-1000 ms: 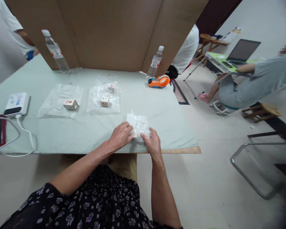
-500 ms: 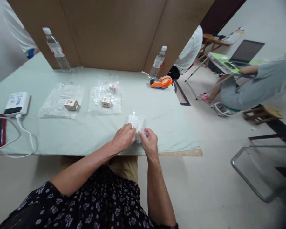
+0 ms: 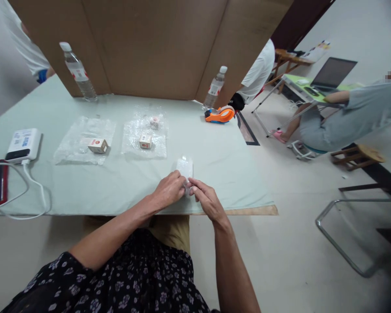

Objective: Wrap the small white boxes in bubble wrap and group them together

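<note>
A small bundle of clear bubble wrap [image 3: 185, 167] lies near the front edge of the table. My left hand [image 3: 170, 188] is closed on its left side, fingers curled over the plastic. From the right, my right hand [image 3: 208, 199] has its fingertips and thumb at the lower end of the wrap, pinching its edge. Whatever may be inside the bundle is hidden by the plastic and my fingers. Beyond my hands, a small printed carton [image 3: 145, 141] rests on a flat bubble wrap sheet [image 3: 128, 148], and a second small box [image 3: 154, 122] shows behind it.
Another small carton [image 3: 98, 145] is on a left-hand bubble wrap sheet [image 3: 73, 145]. An orange tape dispenser [image 3: 220, 115] and two water bottles, left [image 3: 80, 74] and right [image 3: 214, 89], stand before a cardboard panel [image 3: 153, 48]. A white power bank [image 3: 24, 143] with a cable is far left.
The bubble wrap's loose right-hand flap has come down, and the bundle looks narrower. My right hand has turned, its fingers straighter and pointing left. My left hand stays nearly in place.
</note>
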A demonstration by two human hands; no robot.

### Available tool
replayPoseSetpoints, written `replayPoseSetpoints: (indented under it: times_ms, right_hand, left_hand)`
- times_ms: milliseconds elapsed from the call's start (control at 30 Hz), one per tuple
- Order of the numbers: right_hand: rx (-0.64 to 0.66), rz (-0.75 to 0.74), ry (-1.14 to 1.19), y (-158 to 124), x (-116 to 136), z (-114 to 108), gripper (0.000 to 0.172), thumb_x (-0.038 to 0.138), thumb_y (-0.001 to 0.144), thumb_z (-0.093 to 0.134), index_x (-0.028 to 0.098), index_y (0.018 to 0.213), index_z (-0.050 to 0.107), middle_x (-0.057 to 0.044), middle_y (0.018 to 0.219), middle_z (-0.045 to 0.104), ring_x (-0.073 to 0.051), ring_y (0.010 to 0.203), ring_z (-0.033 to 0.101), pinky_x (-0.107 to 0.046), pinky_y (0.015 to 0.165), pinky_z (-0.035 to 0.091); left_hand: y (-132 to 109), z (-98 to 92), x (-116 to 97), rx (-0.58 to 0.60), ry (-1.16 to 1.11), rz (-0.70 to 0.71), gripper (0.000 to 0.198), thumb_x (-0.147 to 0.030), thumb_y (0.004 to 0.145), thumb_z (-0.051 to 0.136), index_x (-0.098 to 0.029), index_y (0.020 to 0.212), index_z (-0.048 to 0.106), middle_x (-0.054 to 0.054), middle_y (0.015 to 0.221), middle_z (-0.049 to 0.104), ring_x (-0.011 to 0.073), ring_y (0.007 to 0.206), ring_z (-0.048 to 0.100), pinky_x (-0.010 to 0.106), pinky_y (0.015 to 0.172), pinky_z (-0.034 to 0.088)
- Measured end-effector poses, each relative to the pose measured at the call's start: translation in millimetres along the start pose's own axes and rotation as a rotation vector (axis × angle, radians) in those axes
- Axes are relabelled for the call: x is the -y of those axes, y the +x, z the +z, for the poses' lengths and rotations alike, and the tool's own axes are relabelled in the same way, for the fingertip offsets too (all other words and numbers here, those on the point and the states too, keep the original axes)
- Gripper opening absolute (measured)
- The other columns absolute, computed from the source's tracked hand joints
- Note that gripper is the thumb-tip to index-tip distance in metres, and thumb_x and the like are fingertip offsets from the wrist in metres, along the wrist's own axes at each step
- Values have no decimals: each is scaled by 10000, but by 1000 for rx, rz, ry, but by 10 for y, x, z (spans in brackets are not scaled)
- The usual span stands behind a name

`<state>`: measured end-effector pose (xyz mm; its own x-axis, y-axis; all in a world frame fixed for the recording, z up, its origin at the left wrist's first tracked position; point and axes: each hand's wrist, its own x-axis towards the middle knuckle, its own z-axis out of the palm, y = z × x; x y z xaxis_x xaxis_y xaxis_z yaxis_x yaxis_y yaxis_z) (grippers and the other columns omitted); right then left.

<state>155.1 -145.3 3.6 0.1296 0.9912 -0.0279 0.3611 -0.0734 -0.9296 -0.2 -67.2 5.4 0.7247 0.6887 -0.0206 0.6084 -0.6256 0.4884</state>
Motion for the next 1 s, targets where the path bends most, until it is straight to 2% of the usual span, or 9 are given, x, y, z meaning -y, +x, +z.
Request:
replayPoseSetpoints:
  times_ms: [167, 300, 400, 500, 667, 767, 833, 900, 1000]
  right_hand:
    - [165, -129, -232, 121, -16, -90, 424, 298, 834, 579, 197, 1243, 629, -51, 1007, 680, -150, 742, 580, -312, 775, 505]
    - [180, -166, -539, 182, 24, -19, 401, 224, 835, 582, 203, 1235, 616, -77, 1047, 678, -194, 859, 611, -329, 823, 482]
    - [203, -145, -655, 183, 73, 10, 450, 181, 838, 556, 196, 1286, 586, -108, 1145, 672, -240, 990, 629, -349, 850, 475]
    - [206, -142, -600, 195, 86, -31, 561, 173, 805, 575, 181, 1364, 520, -121, 1231, 650, -245, 1018, 628, -375, 885, 475]
    - [323, -77, -253, 258, 27, -220, 604, 254, 771, 624, 161, 1355, 501, -67, 1054, 682, -135, 698, 590, -294, 704, 501]
    - [222, -72, -105, 303, -19, -280, 475, 283, 809, 570, 173, 1271, 558, -75, 1098, 676, -108, 653, 561, -267, 642, 481]
    - [134, -97, -127, 337, -55, -271, 404, 275, 819, 544, 176, 1205, 605, -73, 1078, 696, -114, 668, 563, -275, 665, 482]
    - [110, -133, -181, 372, -101, -247, 374, 268, 810, 539, 182, 1158, 645, -61, 1018, 722, -134, 704, 579, -293, 705, 489]
    - [27, -110, -180, 420, -205, -253, 351, 319, 805, 565, 189, 1111, 676, -60, 980, 734, -160, 759, 609, -313, 742, 503]
  left_hand:
    - [-23, 55, 67, -112, -197, 3, 173, -146, 805, 571, -178, 963, 631, 49, 937, 597, 189, 883, 587, 328, 824, 506]
    - [-17, 82, 49, -186, -475, -197, 227, -175, 742, 637, -185, 965, 595, 13, 915, 621, 147, 774, 584, 294, 752, 502]
    - [13, 137, 9, -259, -544, -293, 231, -258, 766, 667, -189, 964, 570, 4, 919, 627, 133, 745, 573, 290, 740, 489]
    - [39, 210, 9, -313, -507, -263, 180, -303, 810, 654, -188, 916, 564, 3, 897, 606, 134, 755, 553, 295, 755, 479]
    - [29, 256, 72, -271, -536, -214, 217, -307, 816, 662, -187, 969, 567, 3, 936, 596, 122, 730, 540, 278, 720, 487]
    - [7, 235, 69, -247, -500, -228, 279, -209, 768, 675, -185, 1026, 574, 5, 951, 594, 132, 753, 554, 294, 754, 502]
    - [-8, 218, 47, -251, -472, -201, 351, -163, 764, 653, -192, 1105, 576, 16, 975, 596, 150, 813, 576, 311, 804, 510]
    - [-20, 205, 24, -258, -434, -135, 407, -146, 796, 608, -214, 1195, 577, 28, 1009, 591, 169, 903, 589, 326, 866, 508]
    - [-23, 203, 8, -235, -366, -81, 382, -151, 835, 561, -247, 1199, 630, 34, 1005, 573, 178, 942, 589, 327, 893, 506]
